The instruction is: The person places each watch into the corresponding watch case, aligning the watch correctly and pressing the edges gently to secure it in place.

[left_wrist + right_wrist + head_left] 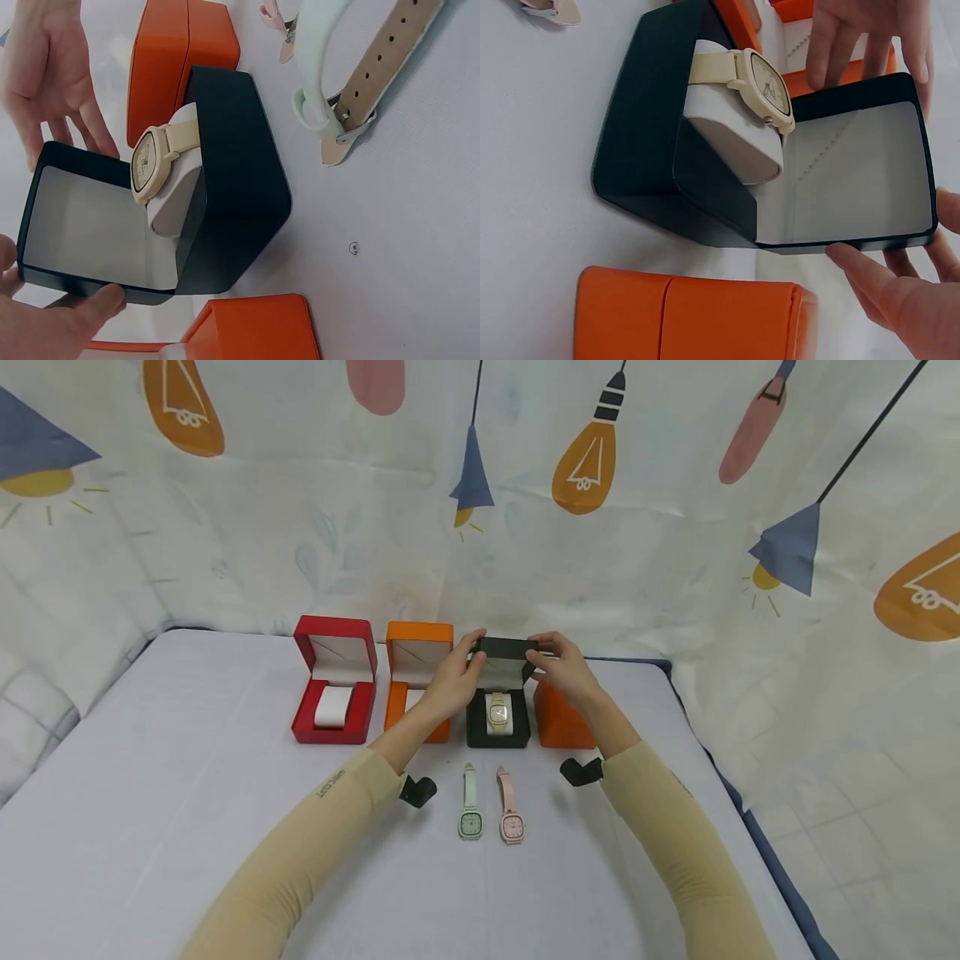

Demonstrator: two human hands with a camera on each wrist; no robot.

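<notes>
A dark green watch box (498, 742) stands open on the table, its lid raised at the back. Inside, a cream watch (498, 714) is wrapped around a white cushion. My left hand (450, 683) grips the lid's left side, the thumb along its edge. On the opposite side my right hand (567, 672) holds the lid between thumb and fingers. In the left wrist view the lid's pale lining (82, 225) shows between both hands. In front of the box lie a mint green watch (470, 823) and a pink watch (512, 827), straps pointing away from me.
Left of the dark box stand an open orange box (420, 632), partly behind my left arm, and an open red box (330, 627) with a white cushion. A closed orange box (562, 724) stands to the right, close beside it. Behind the table hangs a printed curtain (675, 552).
</notes>
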